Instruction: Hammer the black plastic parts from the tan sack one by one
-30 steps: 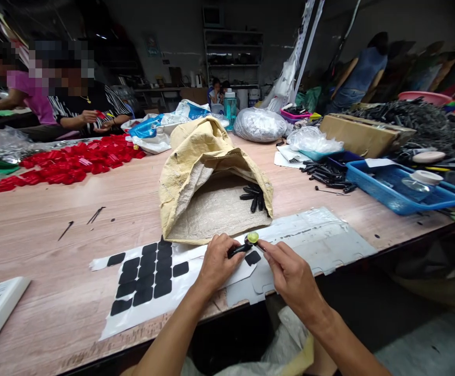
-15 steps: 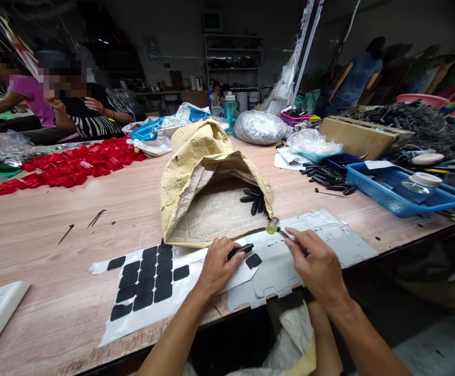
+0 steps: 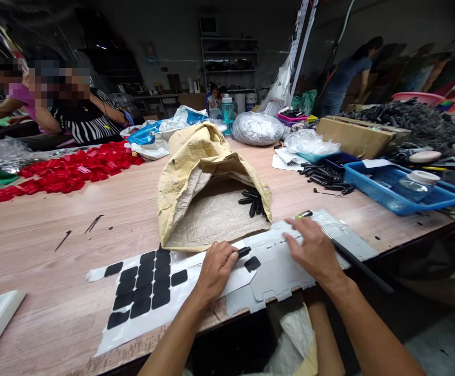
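Observation:
My left hand (image 3: 216, 270) is closed on a short black handle-like piece (image 3: 243, 252) at the table's near edge, just above a single black pad (image 3: 252, 263). My right hand (image 3: 312, 250) lies flat with fingers stretched out on a grey sheet (image 3: 278, 271), holding nothing. A small tool with a yellow-green tip (image 3: 303, 214) rests just beyond its fingertips. A white backing sheet with several black pads (image 3: 149, 282) lies to the left of my left hand.
An open tan sack (image 3: 207, 183) with black pieces (image 3: 253, 201) stands behind my hands. Red parts (image 3: 67, 169) are heaped at the left, near two seated people. A blue tray (image 3: 399, 190), a cardboard box (image 3: 358, 136) and black parts fill the right.
My right hand carried the yellow-green-tipped tool away from the black piece to the right, set it down, and now lies flat. My left hand kept its grip.

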Action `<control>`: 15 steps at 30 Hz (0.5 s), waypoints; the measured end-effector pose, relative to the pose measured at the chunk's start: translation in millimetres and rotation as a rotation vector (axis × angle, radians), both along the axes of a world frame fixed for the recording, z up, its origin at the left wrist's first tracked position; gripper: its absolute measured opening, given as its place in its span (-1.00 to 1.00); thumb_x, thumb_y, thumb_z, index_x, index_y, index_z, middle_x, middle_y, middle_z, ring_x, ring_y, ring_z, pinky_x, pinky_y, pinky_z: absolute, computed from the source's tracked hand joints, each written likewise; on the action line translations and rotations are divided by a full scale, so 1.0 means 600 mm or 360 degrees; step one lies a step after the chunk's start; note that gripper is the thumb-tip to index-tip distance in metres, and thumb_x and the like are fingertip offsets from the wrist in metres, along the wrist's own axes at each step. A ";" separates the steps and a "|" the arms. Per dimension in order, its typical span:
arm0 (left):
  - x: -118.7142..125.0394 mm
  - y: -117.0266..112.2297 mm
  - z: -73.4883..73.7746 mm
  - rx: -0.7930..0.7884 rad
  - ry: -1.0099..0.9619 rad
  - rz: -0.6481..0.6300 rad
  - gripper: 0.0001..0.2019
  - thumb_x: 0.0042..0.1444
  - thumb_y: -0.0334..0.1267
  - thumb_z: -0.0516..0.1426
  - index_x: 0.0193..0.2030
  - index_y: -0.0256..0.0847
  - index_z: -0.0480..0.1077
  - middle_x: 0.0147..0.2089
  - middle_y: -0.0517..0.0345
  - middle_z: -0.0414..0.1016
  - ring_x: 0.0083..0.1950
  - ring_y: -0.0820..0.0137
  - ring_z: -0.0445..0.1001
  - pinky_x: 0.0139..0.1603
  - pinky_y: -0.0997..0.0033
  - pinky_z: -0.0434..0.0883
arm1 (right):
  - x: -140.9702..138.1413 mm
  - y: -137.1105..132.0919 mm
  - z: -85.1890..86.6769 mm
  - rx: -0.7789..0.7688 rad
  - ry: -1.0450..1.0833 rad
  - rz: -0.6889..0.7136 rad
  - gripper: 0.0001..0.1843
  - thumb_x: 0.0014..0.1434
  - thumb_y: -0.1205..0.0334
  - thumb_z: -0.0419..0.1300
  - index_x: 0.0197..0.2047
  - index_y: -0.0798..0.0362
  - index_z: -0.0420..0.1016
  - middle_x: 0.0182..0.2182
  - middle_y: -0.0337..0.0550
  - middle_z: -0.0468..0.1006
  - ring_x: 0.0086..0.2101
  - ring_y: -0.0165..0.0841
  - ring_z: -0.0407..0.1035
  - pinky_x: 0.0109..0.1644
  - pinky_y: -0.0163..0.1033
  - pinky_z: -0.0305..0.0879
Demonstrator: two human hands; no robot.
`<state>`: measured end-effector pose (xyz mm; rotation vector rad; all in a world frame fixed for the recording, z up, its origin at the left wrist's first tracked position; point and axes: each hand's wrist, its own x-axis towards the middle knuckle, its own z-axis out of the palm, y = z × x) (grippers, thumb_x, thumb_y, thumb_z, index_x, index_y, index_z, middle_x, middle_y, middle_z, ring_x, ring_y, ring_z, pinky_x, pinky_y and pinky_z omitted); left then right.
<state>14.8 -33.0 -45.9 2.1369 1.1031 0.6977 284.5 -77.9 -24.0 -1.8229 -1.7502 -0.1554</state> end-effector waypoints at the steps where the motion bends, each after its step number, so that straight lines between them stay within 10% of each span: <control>1: 0.000 0.000 -0.001 0.0010 0.0004 -0.0006 -0.69 0.43 -0.13 -0.04 -0.17 -0.14 0.50 -0.21 0.14 0.47 -0.11 0.25 0.35 -0.01 0.19 0.26 | -0.026 -0.002 0.009 -0.0114 0.0097 0.0326 -0.61 0.32 0.16 0.15 0.18 0.01 0.45 -0.14 -0.06 0.53 -0.16 -0.24 0.37 -0.06 -0.14 0.31; 5: -0.001 0.000 -0.006 0.0070 0.0043 -0.0035 -0.69 0.43 -0.13 -0.05 -0.18 -0.15 0.48 -0.20 0.13 0.46 -0.10 0.25 0.34 0.00 0.18 0.24 | -0.104 -0.001 0.026 -0.0303 -0.0025 0.0821 -0.71 0.30 0.15 0.21 0.07 -0.01 0.47 -0.17 -0.12 0.55 -0.12 -0.24 0.38 -0.02 -0.15 0.30; 15: 0.000 0.002 -0.016 0.0165 0.0153 -0.0022 -0.71 0.43 -0.15 -0.03 -0.22 -0.14 0.47 -0.21 0.11 0.48 -0.11 0.24 0.36 -0.03 0.18 0.24 | -0.120 0.020 0.008 -0.0362 -0.0285 0.0748 -0.84 0.38 0.18 0.12 -0.25 0.02 0.42 -0.30 -0.14 0.53 -0.22 -0.28 0.31 -0.19 -0.20 0.18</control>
